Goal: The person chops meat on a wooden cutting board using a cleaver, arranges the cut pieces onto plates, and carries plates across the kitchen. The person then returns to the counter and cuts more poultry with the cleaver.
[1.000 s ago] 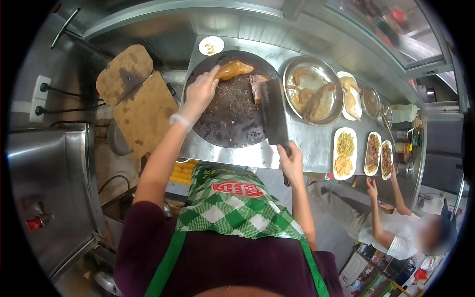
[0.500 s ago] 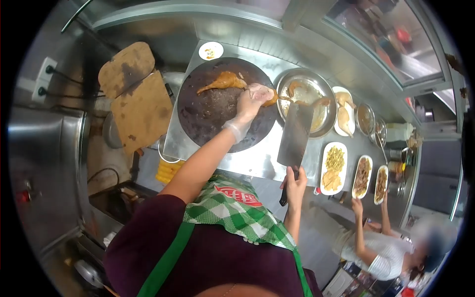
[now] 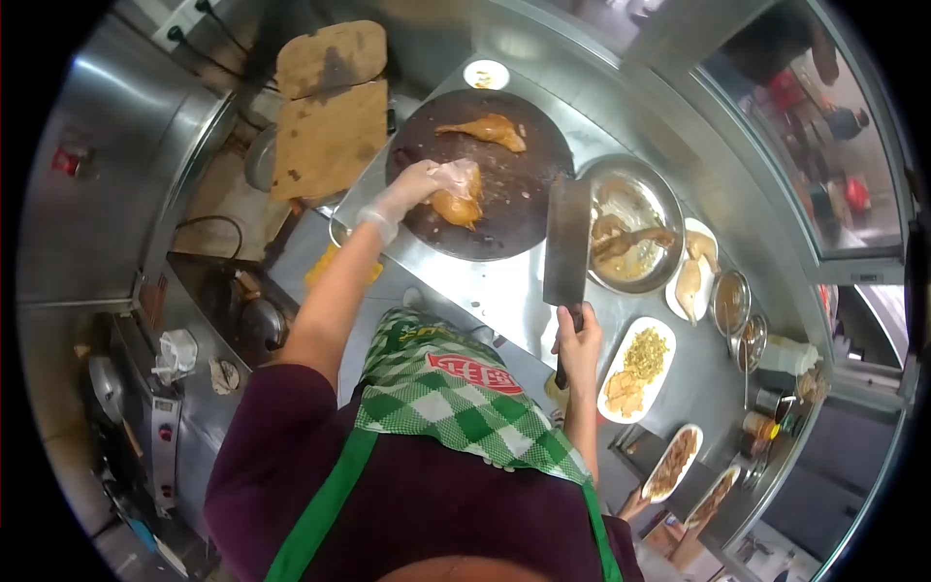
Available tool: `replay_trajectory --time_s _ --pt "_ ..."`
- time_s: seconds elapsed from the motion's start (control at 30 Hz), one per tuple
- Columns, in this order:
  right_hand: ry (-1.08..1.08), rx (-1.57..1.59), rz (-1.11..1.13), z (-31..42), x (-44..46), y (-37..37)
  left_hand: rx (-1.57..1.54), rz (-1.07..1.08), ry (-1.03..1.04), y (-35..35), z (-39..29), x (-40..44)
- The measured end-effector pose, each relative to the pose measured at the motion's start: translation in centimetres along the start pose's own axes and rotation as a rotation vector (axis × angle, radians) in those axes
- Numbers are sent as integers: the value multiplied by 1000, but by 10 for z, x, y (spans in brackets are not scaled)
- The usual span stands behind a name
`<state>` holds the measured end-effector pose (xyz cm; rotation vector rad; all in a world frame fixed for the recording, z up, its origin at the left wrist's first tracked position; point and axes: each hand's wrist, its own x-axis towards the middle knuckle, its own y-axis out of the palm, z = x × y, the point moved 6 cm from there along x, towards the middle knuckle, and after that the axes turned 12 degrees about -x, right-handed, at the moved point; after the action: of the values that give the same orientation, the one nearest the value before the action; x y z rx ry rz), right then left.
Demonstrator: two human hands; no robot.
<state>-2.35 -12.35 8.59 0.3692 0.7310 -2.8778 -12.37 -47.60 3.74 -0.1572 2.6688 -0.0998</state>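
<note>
In the head view my left hand [image 3: 411, 190], in a clear plastic glove, grips a brown chicken piece [image 3: 462, 200] at the near left of the round dark chopping board [image 3: 524, 218]. A chicken leg [image 3: 493, 132] lies farther back on the same board. My right hand [image 3: 579, 341] is closed round the dark handle of a cleaver [image 3: 566, 242]. The broad blade points away from me, between the board and a steel bowl [image 3: 669, 199]. Dark brown pieces of meat [image 3: 626, 241] sit in that bowl with some liquid.
A small white dish [image 3: 486, 75] stands behind the board. To the right are a white plate with pale poultry legs [image 3: 689, 281] and an oval plate of greens and yellowish slices [image 3: 637, 369]. Another person's hand [image 3: 635, 504] touches a plate of meat [image 3: 674, 463]. Wooden boards [image 3: 330, 136] lean at left.
My left hand has brought the chicken piece from the board's right edge to its near left. The cleaver has shifted from over the bowl towards the board. The view has turned.
</note>
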Motion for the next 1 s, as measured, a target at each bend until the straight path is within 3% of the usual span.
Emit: replay_trajectory --time_s 0.07,0.17,0.23,0.33,0.43,0.53,0.63,0.77,0.87,1.0 --pt "-34 -151 34 17 6 16 13 -215 157 -11 7 -13" --pt "-231 -302 6 53 20 48 447 -576 476 -23 -6 -42" --pt "-459 -415 -110 88 23 66 398 -490 634 -11 -2 -56" --pt "-336 -519 43 102 37 101 344 -413 835 7 11 -71" --pt "-337 -696 89 98 48 124 326 -424 883 13 17 -68" --pt "-294 -673 156 100 61 123 376 -433 924 15 19 -63" --pt "-277 -669 86 137 50 114 345 -454 903 15 20 -64" --pt "-473 -387 -207 186 31 106 339 -442 898 14 20 -67" --pt "-282 -801 125 102 76 151 315 -439 929 17 27 -64" --pt "-252 -825 159 116 80 154 307 -443 936 16 24 -61"
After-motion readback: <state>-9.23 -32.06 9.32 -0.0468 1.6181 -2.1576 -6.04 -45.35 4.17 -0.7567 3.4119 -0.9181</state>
